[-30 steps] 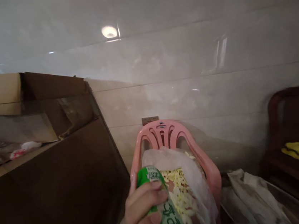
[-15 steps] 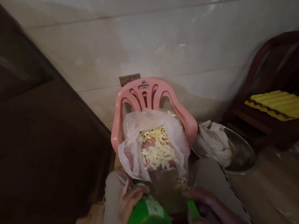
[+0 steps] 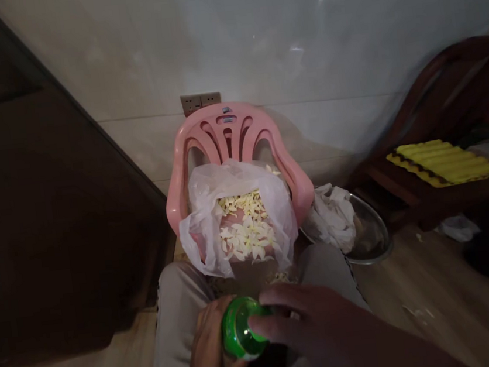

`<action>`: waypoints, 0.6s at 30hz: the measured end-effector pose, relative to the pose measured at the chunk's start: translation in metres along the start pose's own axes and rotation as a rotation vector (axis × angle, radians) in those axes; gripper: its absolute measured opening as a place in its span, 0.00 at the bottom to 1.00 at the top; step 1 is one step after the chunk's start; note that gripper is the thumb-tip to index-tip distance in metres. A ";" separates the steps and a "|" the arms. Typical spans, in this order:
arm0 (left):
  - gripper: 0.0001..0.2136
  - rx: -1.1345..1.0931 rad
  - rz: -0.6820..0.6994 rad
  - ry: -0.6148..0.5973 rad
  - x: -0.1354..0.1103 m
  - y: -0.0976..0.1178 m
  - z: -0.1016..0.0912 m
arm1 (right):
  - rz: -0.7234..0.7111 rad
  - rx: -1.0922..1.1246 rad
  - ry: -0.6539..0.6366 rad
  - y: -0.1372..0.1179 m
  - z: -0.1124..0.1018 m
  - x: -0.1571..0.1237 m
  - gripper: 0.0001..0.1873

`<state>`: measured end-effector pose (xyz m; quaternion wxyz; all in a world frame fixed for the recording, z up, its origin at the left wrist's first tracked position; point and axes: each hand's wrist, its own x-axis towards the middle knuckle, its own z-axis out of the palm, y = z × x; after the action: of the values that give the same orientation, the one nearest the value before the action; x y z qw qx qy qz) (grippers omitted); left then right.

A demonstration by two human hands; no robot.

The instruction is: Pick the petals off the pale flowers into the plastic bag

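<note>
Low in the head view, above my lap, is a glossy green bottle-like container (image 3: 235,330) with its round end turned up toward me. My left hand (image 3: 210,343) is wrapped round its left side. From the right, my right hand (image 3: 290,319) closes over the container's right edge, thumb and fingers bent against it. Whether a small loose green piece is also between those fingers is hidden. Just beyond my hands, white flowers (image 3: 248,239) and yellowish buds (image 3: 251,203) lie in an open, thin white plastic bag (image 3: 202,223) spread over a pink plastic chair (image 3: 175,197).
A metal basin (image 3: 378,233) with a crumpled white bag (image 3: 334,217) stands right of the chair. Farther right, a dark red chair (image 3: 408,185) bears a yellow ridged tray (image 3: 445,163). A dark cabinet-like panel (image 3: 55,228) rises on the left; a tiled wall (image 3: 247,53) stands behind.
My right hand has moved left, from holding a green piece apart, onto the container. The container has turned and sits lower, farther from my head. The camera view has shifted slightly.
</note>
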<state>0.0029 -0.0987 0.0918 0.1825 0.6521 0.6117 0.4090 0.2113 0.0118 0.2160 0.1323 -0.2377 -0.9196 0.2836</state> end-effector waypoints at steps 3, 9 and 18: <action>0.27 -0.004 -0.062 -0.053 -0.003 -0.003 0.001 | -0.107 -0.142 -0.055 0.000 0.000 0.002 0.10; 0.28 -0.004 -0.073 -0.054 -0.009 -0.007 0.004 | 0.030 -0.259 0.040 -0.002 0.006 0.010 0.26; 0.25 -0.002 -0.079 0.001 -0.003 0.004 -0.001 | -0.003 -0.072 -0.135 -0.003 0.005 0.004 0.11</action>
<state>0.0055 -0.1023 0.0945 0.1989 0.6269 0.6368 0.4024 0.2052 0.0092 0.2141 0.0619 -0.2213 -0.9363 0.2654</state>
